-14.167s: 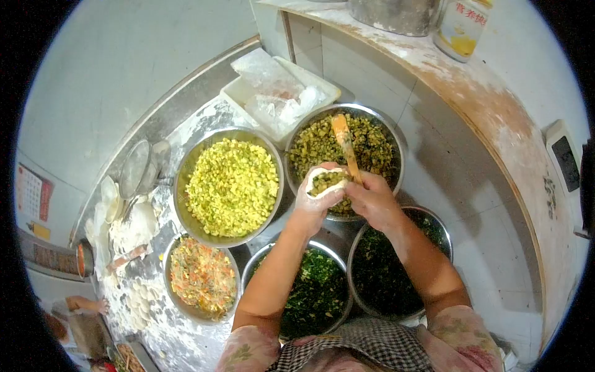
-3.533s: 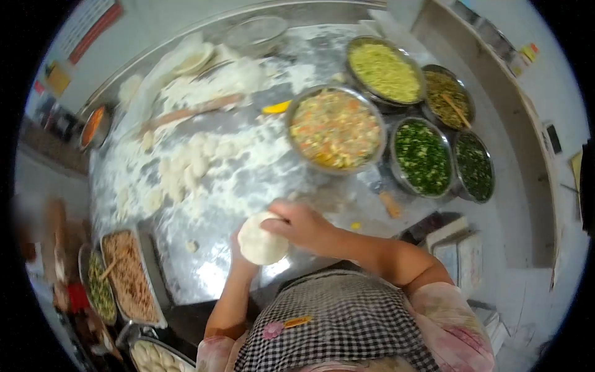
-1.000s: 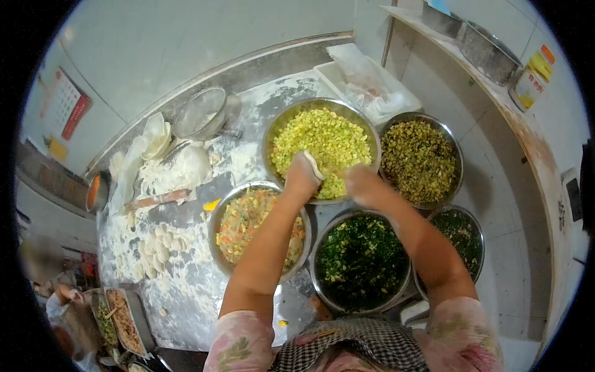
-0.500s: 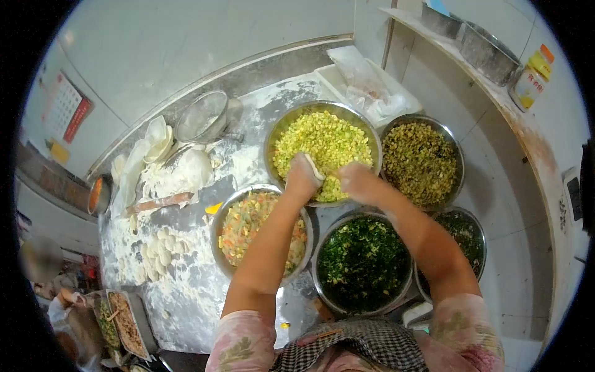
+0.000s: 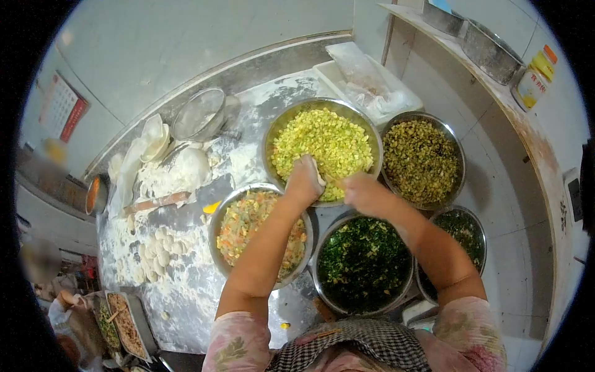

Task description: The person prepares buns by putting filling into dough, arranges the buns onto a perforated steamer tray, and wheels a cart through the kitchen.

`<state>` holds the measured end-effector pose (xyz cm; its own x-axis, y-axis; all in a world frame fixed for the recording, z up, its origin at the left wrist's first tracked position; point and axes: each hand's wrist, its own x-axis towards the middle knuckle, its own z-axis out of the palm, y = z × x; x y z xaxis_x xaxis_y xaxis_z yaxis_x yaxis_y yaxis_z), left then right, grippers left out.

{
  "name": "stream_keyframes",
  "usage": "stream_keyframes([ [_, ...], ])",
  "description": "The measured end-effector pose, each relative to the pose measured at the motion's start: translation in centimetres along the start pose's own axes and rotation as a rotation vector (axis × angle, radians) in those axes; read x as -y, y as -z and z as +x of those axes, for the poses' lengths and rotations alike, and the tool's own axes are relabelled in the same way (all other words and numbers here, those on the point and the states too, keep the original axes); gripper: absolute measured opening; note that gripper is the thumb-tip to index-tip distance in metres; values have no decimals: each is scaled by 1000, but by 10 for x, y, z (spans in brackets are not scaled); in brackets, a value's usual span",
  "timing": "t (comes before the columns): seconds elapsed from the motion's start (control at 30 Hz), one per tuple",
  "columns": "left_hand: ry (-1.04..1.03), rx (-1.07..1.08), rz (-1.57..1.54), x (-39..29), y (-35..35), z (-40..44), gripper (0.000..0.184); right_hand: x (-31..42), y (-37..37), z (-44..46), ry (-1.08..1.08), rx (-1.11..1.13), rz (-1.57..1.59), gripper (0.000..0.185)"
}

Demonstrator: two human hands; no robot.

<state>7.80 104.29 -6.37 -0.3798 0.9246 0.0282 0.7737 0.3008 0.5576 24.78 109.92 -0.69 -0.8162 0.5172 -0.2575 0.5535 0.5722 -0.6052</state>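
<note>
At the near edge of a steel bowl [image 5: 270,162] of chopped yellow-green filling [image 5: 322,139], my left hand [image 5: 304,181] is curled around a pale dough wrapper [image 5: 320,177], of which only a thin edge shows. My right hand [image 5: 364,189] is closed just to the right of it, over the bowl's near right rim. A thin tan shape shows at its fingertips, too blurred to name. Below my left forearm sits a bowl of mixed filling with orange bits [image 5: 248,226]. Under my right forearm stands a bowl of dark green chopped filling [image 5: 362,263].
Bowls of brownish-green filling [image 5: 421,161] and dark greens [image 5: 462,232] stand at right. Leftward are small dough pieces [image 5: 158,254], a rolling pin [image 5: 158,203], loose flour and a sieve [image 5: 199,116]. A shelf [image 5: 446,43] runs along the right. Another person's arm [image 5: 65,301] shows lower left.
My right hand has moved slightly right and down. The wrapper's edge in my left hand now sits lower and shows less. The whole view has shifted a little.
</note>
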Motion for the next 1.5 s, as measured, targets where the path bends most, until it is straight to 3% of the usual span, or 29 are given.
stream_keyframes([
  [0.13, -4, -144, -56, -7, 8, -6, 60, 23, -4, -15, 62, -137, -76, 23],
  [0.2, -23, -167, -127, -9, 11, -3, 54, 12, 12, -16, 70, -97, -48, 29],
  [0.23, 46, -90, -183, -11, 15, 0, 39, 7, 21, -15, 87, -71, -37, 32],
  [0.27, 24, -46, -104, -6, 11, 6, 31, 7, 28, -8, -107, -19, -137, 35],
  [0.33, 29, -7, -4, 10, -10, 18, 15, -41, 23, 12, 77, -101, -73, 23],
  [0.37, 160, 119, -127, -5, 12, 12, 10, -29, 22, 14, 100, -52, -24, 20],
  [0.4, -59, -157, -80, 12, -15, 14, 10, -2, 23, 5, -104, -33, 128, 19],
  [0.5, 52, -76, -247, -9, 19, -3, 21, 23, 16, -3, -26, -29, 117, 19],
  [0.57, -14, -233, -271, -1, 5, 2, 25, 43, 15, -14, 15, -94, -47, 20],
  [0.67, -68, -352, -337, 0, 5, -2, 31, 38, 5, -17, 245, -225, -250, 24],
  [0.77, -123, -426, -418, 9, 0, 2, 41, 52, 23, -26, 245, -189, -429, 28],
  [0.87, -56, -396, -646, 1, 24, -10, 52, 43, 52, -30, 208, -210, -362, 31],
  [0.97, 1, -348, -801, 5, 29, -6, 57, 28, 56, -22, 170, -298, -95, 30],
  [1.03, -1, -252, -1068, 2, 33, -10, 60, 8, 50, -14, 108, -312, 263, 31],
  [1.07, -5, -199, -1282, -4, 33, -13, 62, 18, 46, -14, -19, -301, 220, 32],
  [1.1, 38, -171, -1325, -10, 33, -15, 62, 25, 35, -10, -152, -297, 428, 31],
  [1.17, -2, -161, -1637, -25, 31, -27, 65, 32, 14, -4, -161, -302, 769, 33],
  [1.27, 5, -64, -1552, -28, 28, -33, 70, 21, 0, 5, -52, -105, 1164, 30],
  [1.37, -59, 93, -1538, -26, 45, -40, 75, 30, 4, 2, -5, -92, 1309, 26],
  [1.5, -368, 112, -1152, -22, 60, -42, 71, 47, 14, 1, 77, -279, 750, 28],
])
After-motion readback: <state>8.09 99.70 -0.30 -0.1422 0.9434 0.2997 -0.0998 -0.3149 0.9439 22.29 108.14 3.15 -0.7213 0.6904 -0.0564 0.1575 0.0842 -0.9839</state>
